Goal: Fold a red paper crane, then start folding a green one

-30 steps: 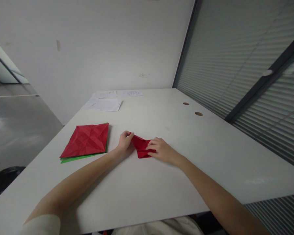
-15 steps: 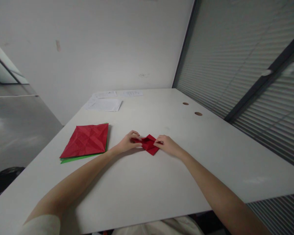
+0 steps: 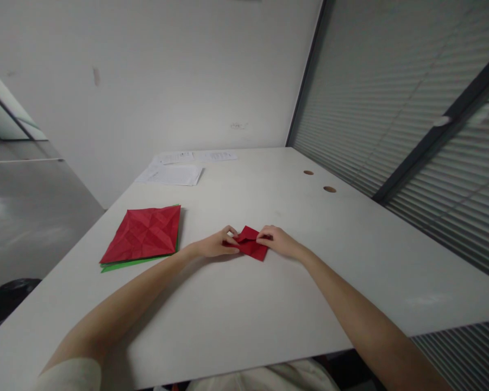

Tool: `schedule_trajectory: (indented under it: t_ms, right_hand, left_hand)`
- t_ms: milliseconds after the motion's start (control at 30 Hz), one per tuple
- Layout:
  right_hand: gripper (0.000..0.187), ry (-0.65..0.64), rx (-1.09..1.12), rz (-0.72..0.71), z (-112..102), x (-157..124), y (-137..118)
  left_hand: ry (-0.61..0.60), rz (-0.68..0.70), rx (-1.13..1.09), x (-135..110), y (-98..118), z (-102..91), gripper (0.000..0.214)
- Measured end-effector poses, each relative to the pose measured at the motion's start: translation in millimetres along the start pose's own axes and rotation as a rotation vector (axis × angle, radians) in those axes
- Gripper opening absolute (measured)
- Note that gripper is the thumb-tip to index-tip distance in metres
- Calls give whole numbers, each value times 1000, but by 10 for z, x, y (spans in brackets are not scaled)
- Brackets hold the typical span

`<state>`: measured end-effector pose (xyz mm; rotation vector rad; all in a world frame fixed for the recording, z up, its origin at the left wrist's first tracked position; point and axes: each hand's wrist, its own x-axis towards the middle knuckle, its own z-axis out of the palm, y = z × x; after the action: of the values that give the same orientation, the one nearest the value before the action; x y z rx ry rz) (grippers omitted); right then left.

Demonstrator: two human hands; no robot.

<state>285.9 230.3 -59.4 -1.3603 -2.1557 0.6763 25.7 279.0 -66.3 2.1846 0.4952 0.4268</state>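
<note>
A small piece of folded red paper (image 3: 252, 248) lies between my two hands on the white table. My left hand (image 3: 219, 242) pinches its left end, thumb nearer to me and fingers on the far side. At the upper right of the paper, my right hand (image 3: 280, 240) closes thumb and fingertips on its edge. A raised flap leaves a dark gap along the far side of the paper. To the left lies a larger creased red sheet (image 3: 146, 232), with green paper (image 3: 140, 263) showing beneath its near edge.
White printed papers (image 3: 171, 174) lie at the table's far left. Two round holes are cut near the right edge, one being the nearer hole (image 3: 330, 189). Slatted blinds (image 3: 391, 119) run along the right side, and a white wall (image 3: 195, 76) stands behind the table (image 3: 228, 320).
The folded red paper has turned slightly, its near corner shifting right and its far corner left. My left hand has moved a little toward me; my right hand stays almost in place.
</note>
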Motion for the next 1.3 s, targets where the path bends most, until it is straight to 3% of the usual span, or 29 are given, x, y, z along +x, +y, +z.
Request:
schedule_trajectory:
  t_ms: [133,300,433,733,933,1100,1300]
  right_hand:
    - [17,7,-56,2,-7,3,47]
    - [17,46,-80,45,-11,16,133]
    - [19,82,-112,90,-6,20,154]
    - [22,189,-321,263,44,23,196]
    - [25,198,-433,278,38,7,240]
    - [25,190,-417,276,12,-2,277]
    - [26,170,-358,272,-16,5,317]
  left_hand:
    - [32,-7,-14,14,-39,-12,24]
    - [351,-120,-182,47,-135,-1,30]
    - [464,-188,-291,55,-200,-4,35]
    - [434,-178,-267,59,-238,10,28]
    - [428,-199,-187,66,-244,20,23]
    - [433,-215,-168,57,-289,-8,24]
    - [317,-164,-36,15,-244,-74,17]
